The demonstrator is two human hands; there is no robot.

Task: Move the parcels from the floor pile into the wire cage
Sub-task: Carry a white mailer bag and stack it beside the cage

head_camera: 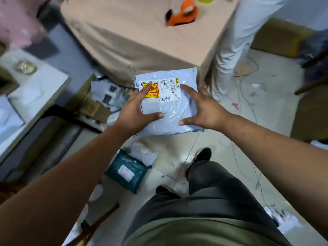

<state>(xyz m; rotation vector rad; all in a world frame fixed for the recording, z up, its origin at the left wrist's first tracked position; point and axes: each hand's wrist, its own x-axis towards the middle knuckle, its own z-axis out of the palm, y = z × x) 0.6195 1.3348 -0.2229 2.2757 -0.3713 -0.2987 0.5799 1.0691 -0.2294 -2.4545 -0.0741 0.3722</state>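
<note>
We see a grey-blue parcel (pixel 170 103), a soft plastic mailer, held up in the air between both hands, above the floor (pixel 230 139) and just this side of a table (pixel 142 32) draped in a peach cloth. The left hand (pixel 134 110) grips the parcel's left edge: its thumb lies across the near part of the top face and its forefinger reaches far along the top onto a yellow and red sticker (pixel 150 91). The other fingers go under the parcel, where we cannot see them. The right hand (pixel 204 110) grips the right edge in the same spread way, with the thumb on the near part and the forefinger stretched toward the white shipping label (pixel 165 89). The parcel thus sits between the two hands, face up, with the label at its far end and its near edge sagging a little.

Below, on the floor near the person's shoe (pixel 202 155), we see a green parcel (pixel 127 173) and, touching its far side, a white parcel (pixel 143 153). Further left lies an open cardboard box (pixel 99 103) with more packets. An orange tape dispenser (pixel 182 13) rests on the far part of the table, and another person's pale trouser leg (pixel 229 50) stands at the table's right corner.
</note>
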